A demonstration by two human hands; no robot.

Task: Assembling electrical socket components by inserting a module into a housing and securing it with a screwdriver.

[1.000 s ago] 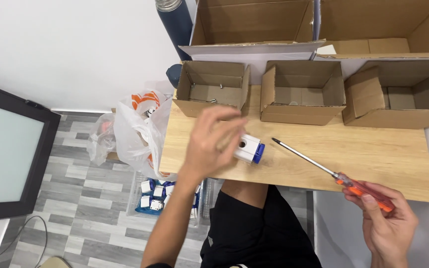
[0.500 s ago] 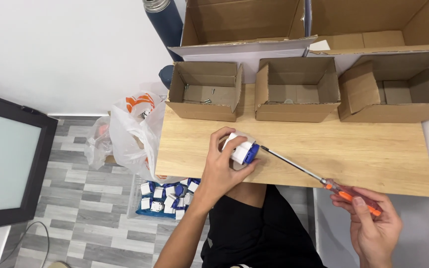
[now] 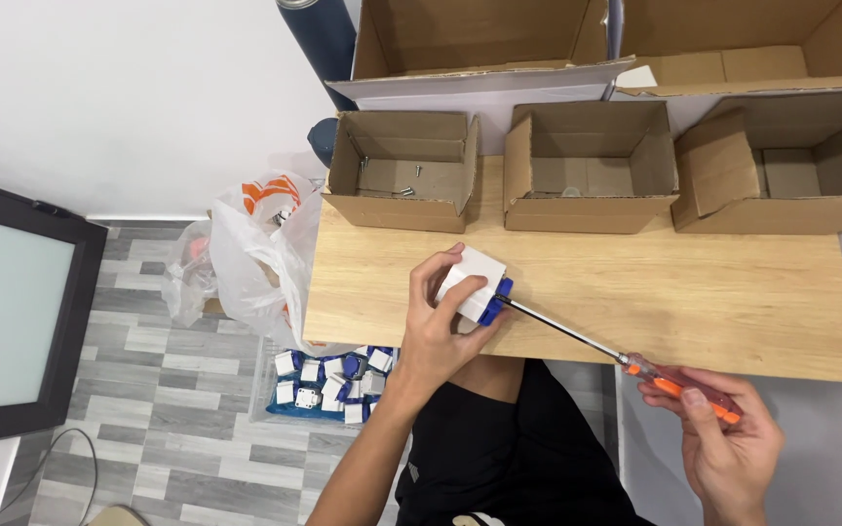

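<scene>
The left hand (image 3: 445, 326) grips a small white block with a blue end (image 3: 475, 284), fingers curled round it, just above the near edge of the wooden table (image 3: 635, 292). A second ago this hand was spread over the block as it lay on the table; now the block is lifted and turned so its blue end faces 4 o'clock.

The right hand (image 3: 723, 443) is closed round the orange handle of a long screwdriver (image 3: 587, 341), down at 4 o'clock from the block, off the table's near edge. The shaft, which a second ago lay apart from the block, now runs up toward 10 o'clock and its tip meets the blue end. So tool and part have come together, and the work appears to have passed from picking up to driving or loosening something in that end.

At 12 o'clock three open cardboard boxes (image 3: 592, 166) stand in a row; the left one holds a few small screws. At 9 o'clock a white plastic bag (image 3: 260, 253) hangs by the table, and below it a tray of more white and blue blocks (image 3: 328, 380) sits on the floor.
</scene>
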